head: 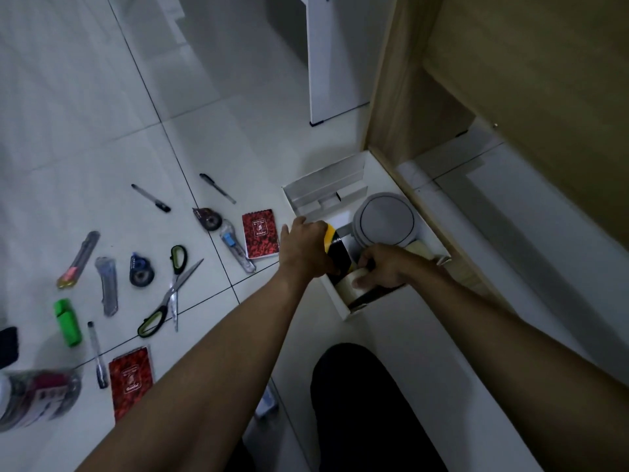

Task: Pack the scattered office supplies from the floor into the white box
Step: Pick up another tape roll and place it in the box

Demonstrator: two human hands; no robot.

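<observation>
Over the white box (337, 303), the left hand (304, 246) grips an upright black-and-yellow striped tape roll (335, 245) while the right hand (383, 265) pinches a pale cream roll (354, 284) beside it.

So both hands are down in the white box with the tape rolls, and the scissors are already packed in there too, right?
Not quite. The head view shows the scissors on the floor tiles, left of the white box. The left hand and right hand are indeed in it with the tape rolls.
</observation>
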